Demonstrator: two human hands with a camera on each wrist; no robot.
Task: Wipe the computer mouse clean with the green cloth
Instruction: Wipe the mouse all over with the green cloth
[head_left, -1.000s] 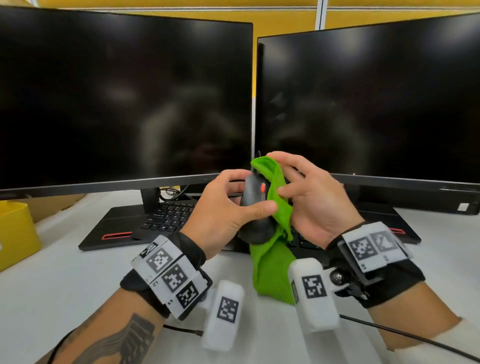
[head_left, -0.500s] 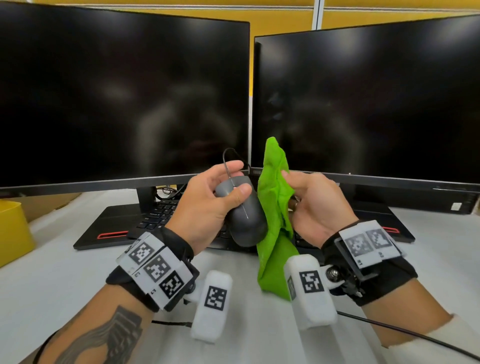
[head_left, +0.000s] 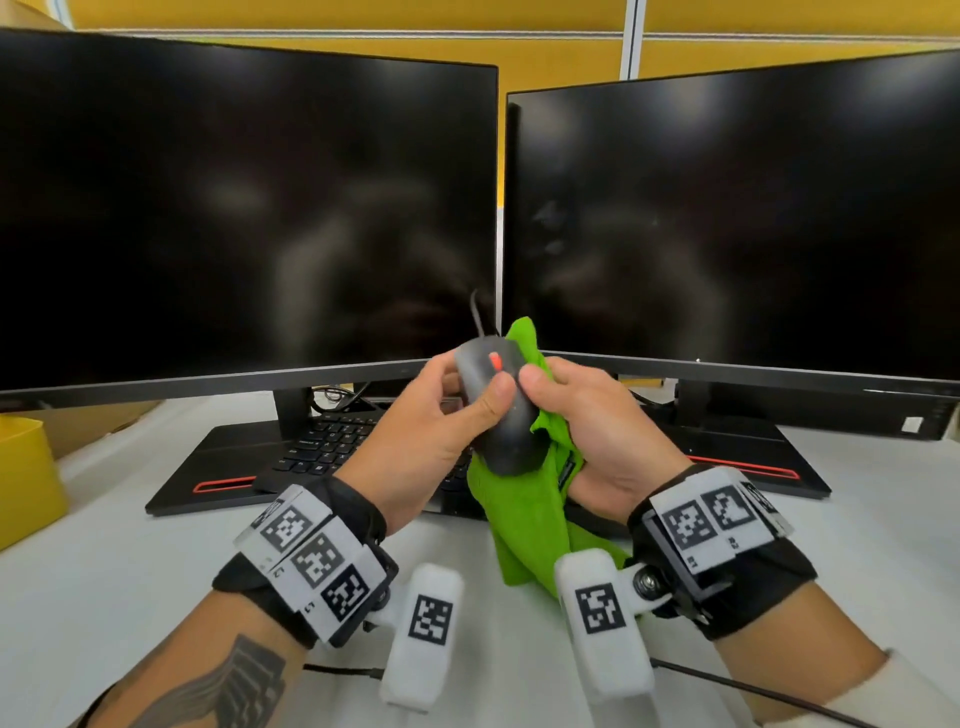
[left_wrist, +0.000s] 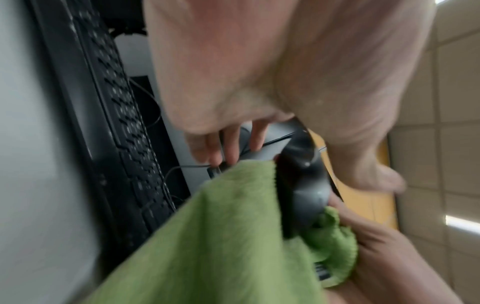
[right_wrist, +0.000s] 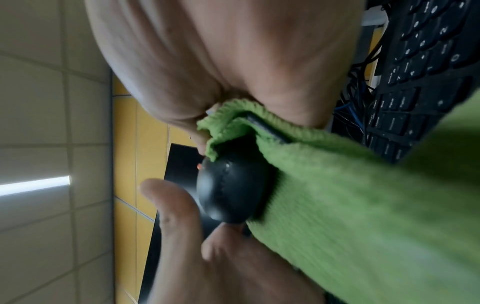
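Note:
A black wired mouse (head_left: 501, 405) with a red scroll wheel is held up in front of the monitors, top side toward me. My left hand (head_left: 447, 410) grips it, thumb across its top and fingers behind. The green cloth (head_left: 524, 509) wraps behind and under the mouse and hangs down toward the desk. My right hand (head_left: 587, 421) holds the cloth against the mouse's right side, thumb on the mouse's top. The left wrist view shows the mouse (left_wrist: 303, 185) against the cloth (left_wrist: 233, 236). In the right wrist view the mouse (right_wrist: 231, 189) sits beside the cloth (right_wrist: 350, 195).
Two dark monitors (head_left: 244, 218) (head_left: 737, 223) stand close behind the hands. A black keyboard (head_left: 332, 441) lies under them on the white desk (head_left: 104, 597). A yellow box (head_left: 26, 478) sits at the left edge. A thin cable (head_left: 769, 691) crosses the desk at the lower right.
My left hand turned the mouse from underside facing me to its top with the red wheel facing me. The cloth's raised tip dropped behind the mouse and my right hand closed in against it.

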